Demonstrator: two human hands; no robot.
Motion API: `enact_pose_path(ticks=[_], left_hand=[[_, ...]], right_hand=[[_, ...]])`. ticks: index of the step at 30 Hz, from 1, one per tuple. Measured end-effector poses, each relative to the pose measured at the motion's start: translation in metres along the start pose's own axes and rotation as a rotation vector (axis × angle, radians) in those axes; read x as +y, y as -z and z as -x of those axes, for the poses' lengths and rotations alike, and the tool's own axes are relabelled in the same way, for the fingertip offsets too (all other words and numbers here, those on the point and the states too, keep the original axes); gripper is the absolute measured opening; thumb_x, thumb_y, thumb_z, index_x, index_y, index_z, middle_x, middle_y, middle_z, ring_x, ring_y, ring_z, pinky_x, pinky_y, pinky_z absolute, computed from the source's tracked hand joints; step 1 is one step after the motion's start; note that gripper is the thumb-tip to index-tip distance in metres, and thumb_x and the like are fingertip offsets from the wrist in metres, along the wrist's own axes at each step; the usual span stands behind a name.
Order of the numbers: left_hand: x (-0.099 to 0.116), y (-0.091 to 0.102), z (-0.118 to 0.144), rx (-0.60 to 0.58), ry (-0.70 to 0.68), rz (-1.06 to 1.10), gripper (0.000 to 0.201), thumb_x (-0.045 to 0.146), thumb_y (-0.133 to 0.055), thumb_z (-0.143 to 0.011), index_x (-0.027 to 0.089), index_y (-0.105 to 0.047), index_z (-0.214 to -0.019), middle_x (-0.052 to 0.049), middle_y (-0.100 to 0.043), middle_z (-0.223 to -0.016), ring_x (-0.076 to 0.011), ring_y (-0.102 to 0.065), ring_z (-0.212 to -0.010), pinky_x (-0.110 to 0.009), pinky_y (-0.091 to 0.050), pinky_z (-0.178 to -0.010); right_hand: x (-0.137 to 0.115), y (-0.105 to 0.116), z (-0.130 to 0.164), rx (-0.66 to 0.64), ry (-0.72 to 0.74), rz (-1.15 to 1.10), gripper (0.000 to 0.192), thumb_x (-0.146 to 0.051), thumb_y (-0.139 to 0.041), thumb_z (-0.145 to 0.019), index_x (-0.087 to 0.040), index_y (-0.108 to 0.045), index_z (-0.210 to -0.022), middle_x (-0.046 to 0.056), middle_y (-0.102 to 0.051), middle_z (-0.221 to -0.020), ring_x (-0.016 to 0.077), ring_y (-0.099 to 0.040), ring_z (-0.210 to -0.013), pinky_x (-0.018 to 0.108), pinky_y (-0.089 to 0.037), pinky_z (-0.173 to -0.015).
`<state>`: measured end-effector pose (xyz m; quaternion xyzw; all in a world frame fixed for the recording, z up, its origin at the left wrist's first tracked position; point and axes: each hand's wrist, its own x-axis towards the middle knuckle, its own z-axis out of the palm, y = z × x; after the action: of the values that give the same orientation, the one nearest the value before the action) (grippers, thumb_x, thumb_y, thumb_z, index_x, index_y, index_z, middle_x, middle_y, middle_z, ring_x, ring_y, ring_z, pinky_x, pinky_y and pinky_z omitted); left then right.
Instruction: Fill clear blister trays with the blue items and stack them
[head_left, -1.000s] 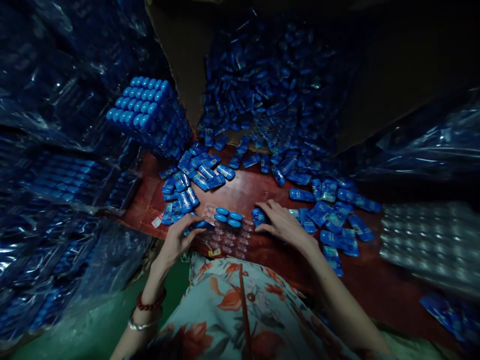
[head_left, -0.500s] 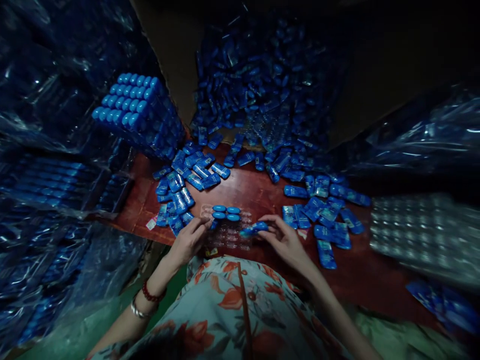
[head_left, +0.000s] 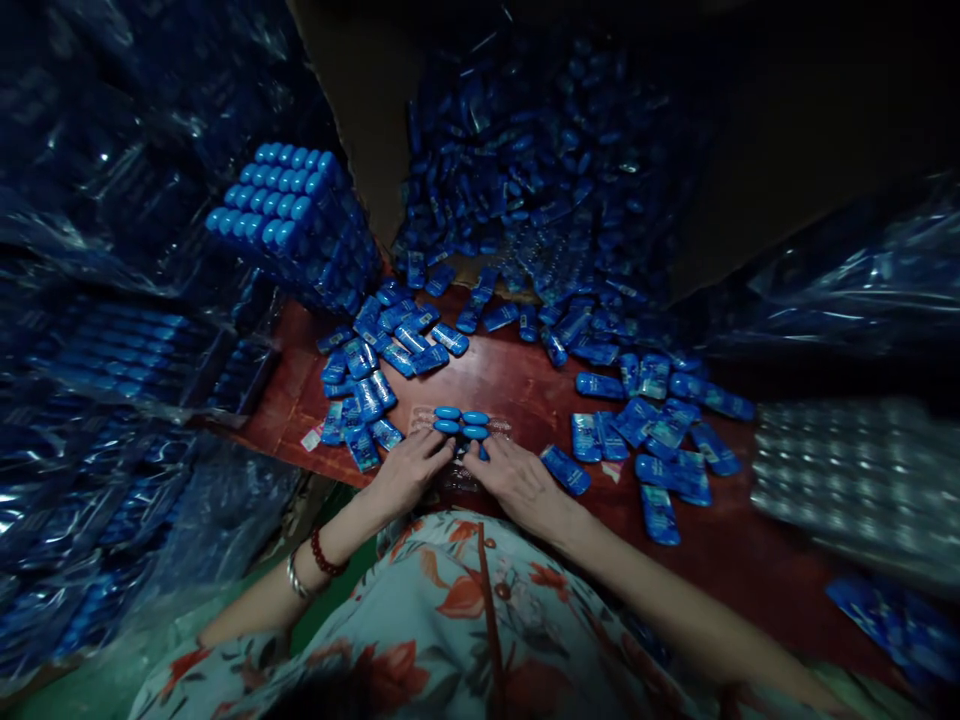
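Blue oval plastic capsules, four of them in two short rows, sit in a clear blister tray on the reddish-brown wooden table, just ahead of the person's body. Both hands meet at the near edge of that tray. The left hand lies at seven o'clock from the capsules, fingers curled down onto the tray, its fingertips touching the nearest capsule; whether it pinches anything cannot be told. The right hand lies at five o'clock, fingers bent and pressed close together over the tray's near edge, with a bit of blue showing at its fingertips; the grip itself is hidden. A red bead bracelet and a silver bangle ring the left wrist.

Outward from the tray, loose blue foil-wrapped packets lie scattered at ten o'clock, and a wider scatter of the same packets spreads at three o'clock, one lying just beside the right hand. At twelve o'clock a deep heap of blue packets spills from an open cardboard box. At eleven o'clock stands a stacked block of filled blue trays. Empty clear trays lie far at three o'clock. Bundles under shiny plastic film fill the nine o'clock side. A floral garment covers the person's front.
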<state>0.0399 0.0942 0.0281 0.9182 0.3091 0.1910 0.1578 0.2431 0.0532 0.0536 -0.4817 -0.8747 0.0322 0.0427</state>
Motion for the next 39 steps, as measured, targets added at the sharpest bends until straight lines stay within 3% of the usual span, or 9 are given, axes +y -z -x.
enact_pose_path(ticks=[8,13,17,19,21,25,29,35,39], left_hand=[[-0.003,-0.026,0.010,0.193,0.068,0.055,0.035,0.017,-0.039,-0.092,0.021,-0.048,-0.126,-0.012,-0.057,-0.111,-0.0211,-0.054,-0.103,-0.036,-0.051,-0.081],[-0.003,-0.027,0.024,0.343,0.166,0.036,0.043,0.016,-0.045,-0.090,0.027,-0.043,-0.132,-0.011,-0.047,-0.121,-0.0186,-0.055,-0.106,-0.031,-0.051,-0.083],[-0.009,0.000,0.047,0.568,0.599,-0.179,0.046,0.027,-0.057,-0.085,0.023,-0.045,-0.129,-0.011,-0.049,-0.114,-0.0234,-0.052,-0.107,-0.042,-0.046,-0.092],[-0.014,0.011,0.059,0.489,0.823,-0.209,0.052,0.038,-0.061,-0.081,0.018,-0.046,-0.127,-0.012,-0.051,-0.109,-0.0279,-0.053,-0.104,-0.048,-0.045,-0.090],[-0.020,0.016,0.066,0.344,0.904,-0.174,0.055,0.046,-0.060,-0.080,0.016,-0.047,-0.124,-0.014,-0.051,-0.107,-0.0303,-0.055,-0.099,-0.050,-0.047,-0.085],[-0.026,0.012,0.066,0.254,0.843,-0.072,0.049,0.044,-0.055,-0.083,0.015,-0.047,-0.122,-0.014,-0.051,-0.110,-0.0295,-0.057,-0.098,-0.046,-0.049,-0.082],[-0.018,0.014,0.062,0.218,0.856,0.061,0.042,0.038,-0.054,-0.084,0.016,-0.048,-0.119,-0.011,-0.060,-0.099,-0.0247,-0.063,-0.085,-0.039,-0.052,-0.074],[0.012,0.015,0.044,0.408,0.822,0.495,0.052,0.035,-0.058,-0.083,0.021,-0.041,-0.130,-0.009,-0.062,-0.113,-0.0178,-0.064,-0.093,-0.030,-0.052,-0.080],[0.022,-0.009,0.019,0.501,0.835,0.745,0.038,0.036,-0.063,-0.079,0.020,-0.051,-0.111,-0.007,-0.063,-0.106,-0.0157,-0.064,-0.088,-0.027,-0.053,-0.077]], right_hand=[[-0.017,0.002,-0.018,-0.100,-0.071,0.074,0.027,-0.009,-0.043,-0.087,-0.016,-0.056,-0.110,0.009,-0.061,-0.082,0.0184,-0.058,-0.072,0.028,-0.043,-0.059],[0.006,-0.010,0.008,0.174,-0.128,-0.052,0.030,-0.021,-0.046,-0.092,-0.020,-0.055,-0.120,0.007,-0.066,-0.093,0.0144,-0.062,-0.075,0.024,-0.045,-0.066],[0.029,-0.012,0.057,0.280,-0.496,-0.185,0.030,-0.034,-0.041,-0.094,-0.020,-0.058,-0.114,0.005,-0.066,-0.094,0.0141,-0.063,-0.079,0.023,-0.046,-0.068],[0.033,-0.012,0.076,0.192,-0.632,-0.165,0.033,-0.041,-0.040,-0.093,-0.019,-0.060,-0.107,0.007,-0.066,-0.095,0.0177,-0.064,-0.079,0.026,-0.047,-0.064],[0.033,-0.014,0.086,0.066,-0.664,-0.098,0.036,-0.045,-0.040,-0.092,-0.019,-0.058,-0.108,0.010,-0.063,-0.099,0.0206,-0.063,-0.078,0.028,-0.047,-0.058],[0.029,-0.021,0.083,-0.053,-0.659,-0.013,0.032,-0.039,-0.045,-0.090,-0.018,-0.052,-0.113,0.013,-0.058,-0.103,0.0237,-0.062,-0.081,0.028,-0.046,-0.051],[0.036,-0.024,0.085,-0.067,-0.716,-0.202,0.025,-0.037,-0.046,-0.090,-0.017,-0.052,-0.103,0.011,-0.062,-0.094,0.0233,-0.063,-0.073,0.030,-0.046,-0.053],[0.031,-0.014,0.084,0.130,-0.525,-0.647,0.024,-0.037,-0.043,-0.092,-0.020,-0.052,-0.106,0.007,-0.065,-0.098,0.0204,-0.063,-0.089,0.033,-0.049,-0.079],[0.012,-0.009,0.052,0.174,-0.444,-0.668,0.025,-0.029,-0.044,-0.092,-0.020,-0.049,-0.114,0.007,-0.063,-0.103,0.0189,-0.061,-0.094,0.032,-0.050,-0.082]])
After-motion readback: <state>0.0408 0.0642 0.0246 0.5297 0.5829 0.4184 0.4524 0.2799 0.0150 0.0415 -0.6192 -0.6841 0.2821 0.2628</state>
